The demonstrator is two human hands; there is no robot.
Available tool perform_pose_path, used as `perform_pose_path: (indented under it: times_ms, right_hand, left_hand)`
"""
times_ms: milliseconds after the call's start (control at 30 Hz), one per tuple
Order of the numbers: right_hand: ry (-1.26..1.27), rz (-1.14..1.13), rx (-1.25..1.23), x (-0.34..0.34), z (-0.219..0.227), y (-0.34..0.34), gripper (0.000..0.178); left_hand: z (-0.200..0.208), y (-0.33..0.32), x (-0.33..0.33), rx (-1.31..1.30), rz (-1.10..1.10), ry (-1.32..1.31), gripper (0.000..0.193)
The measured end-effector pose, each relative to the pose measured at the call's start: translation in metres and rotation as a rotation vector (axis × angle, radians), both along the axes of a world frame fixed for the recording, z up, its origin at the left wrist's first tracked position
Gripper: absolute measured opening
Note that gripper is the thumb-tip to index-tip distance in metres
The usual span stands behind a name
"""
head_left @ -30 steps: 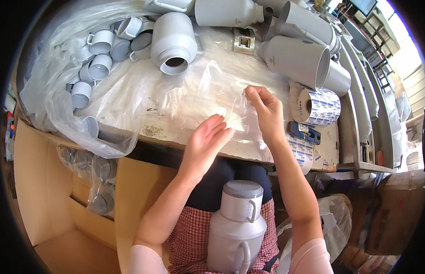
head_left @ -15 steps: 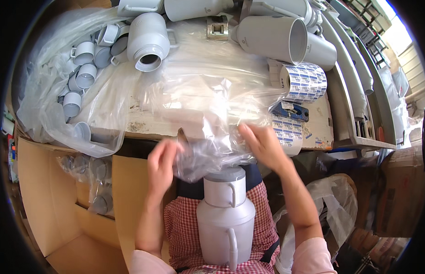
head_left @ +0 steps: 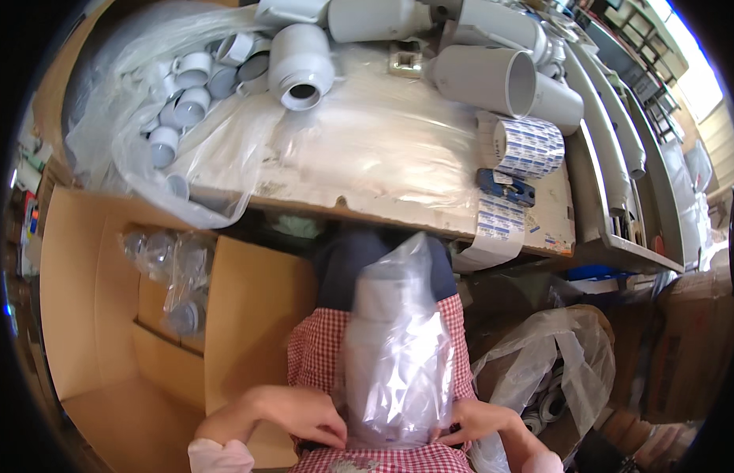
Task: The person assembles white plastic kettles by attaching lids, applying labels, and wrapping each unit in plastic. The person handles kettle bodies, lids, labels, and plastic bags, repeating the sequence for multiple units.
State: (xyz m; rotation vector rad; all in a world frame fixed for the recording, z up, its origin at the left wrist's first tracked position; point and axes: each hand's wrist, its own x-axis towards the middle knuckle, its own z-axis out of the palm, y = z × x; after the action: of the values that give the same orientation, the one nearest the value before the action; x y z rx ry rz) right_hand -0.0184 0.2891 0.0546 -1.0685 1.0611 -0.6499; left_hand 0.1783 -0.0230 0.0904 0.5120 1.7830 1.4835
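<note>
Upright on my lap stands a pale grey jug with a handled cup on top (head_left: 386, 303), seen blurred through a clear plastic bag (head_left: 398, 378) drawn down over it. The bag's closed end rises in a loose peak above the cup. At the bag's lower left, my left hand (head_left: 310, 416) is closed, with its fingertips pinched at the edge. Across from it, my right hand (head_left: 473, 420) pinches the lower right edge, fingers partly hidden. Beneath the jug lies a red checked apron (head_left: 315, 347).
On the workbench (head_left: 304, 185) are more grey jugs (head_left: 302, 67), a label roll (head_left: 532, 146), a blue tool (head_left: 505, 188) and a bag of grey cups (head_left: 189, 106). An open carton (head_left: 87, 315) holding wrapped items stands left; a plastic-lined container (head_left: 572, 339) stands right.
The clear bag, held crumpled above the jug before, now covers it down to near its base. Both hands have moved down toward me, to the jug's lower sides.
</note>
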Motion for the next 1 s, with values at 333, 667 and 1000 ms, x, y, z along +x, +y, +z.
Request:
perform_pose_path:
  times_ms: [333, 667, 1000]
  right_hand:
    - [0.07, -0.493, 0.373, -0.028, -0.013, 0.079, 0.017]
    - [-0.071, -1.144, 0.293, -0.066, -0.072, -0.008, 0.013]
    - [0.19, -1.047, 0.416, -0.073, -0.05, -0.014, 0.022]
  left_hand:
    - [0.053, 0.017, -0.026, -0.645, 0.169, 1.019, 0.027]
    - [0.073, -0.198, 0.215, -1.735, 1.307, -0.039, 0.025]
    - [-0.26, -0.388, 0.263, -1.609, 1.107, -0.44, 0.035]
